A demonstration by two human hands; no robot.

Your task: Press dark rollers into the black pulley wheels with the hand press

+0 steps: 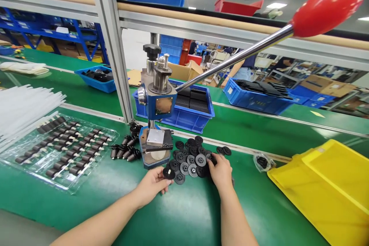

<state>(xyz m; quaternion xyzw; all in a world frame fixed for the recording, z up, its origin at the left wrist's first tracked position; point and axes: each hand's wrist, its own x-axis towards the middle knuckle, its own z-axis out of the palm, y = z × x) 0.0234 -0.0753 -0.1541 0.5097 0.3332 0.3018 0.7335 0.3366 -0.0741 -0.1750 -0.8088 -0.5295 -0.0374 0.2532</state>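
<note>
A person's left hand (154,184) pinches a black disc (169,175) between thumb and fingers above a green workbench (184,211), the piece lying right at the fingertips. Round, thin-rimmed and dark, the disc shows a short white pin standing at its middle. The right hand (221,171) reaches, palm down, to the near right edge of a heap of loose discs (180,178), its fingertips at a dark piece; whether they are closed on it cannot be told. The heap spreads between the two hands and just beyond them, its flat discs overlapping, some glinting grey around ringed centres. Just beyond the left hand stands a blue hand press (161,102), its steel lever slanting up over the right hand to a red knob (328,9). Left of that grip, dark parts with white tips (127,152) cluster beside the press, and a clear tray (66,189) bears rows of dark cylinders (75,170). A yellow container (325,188) sits well to the right of the right hand. Behind the press, farthest from the grip, a blue bin (187,120) holds stacked black pieces (193,102).
</note>
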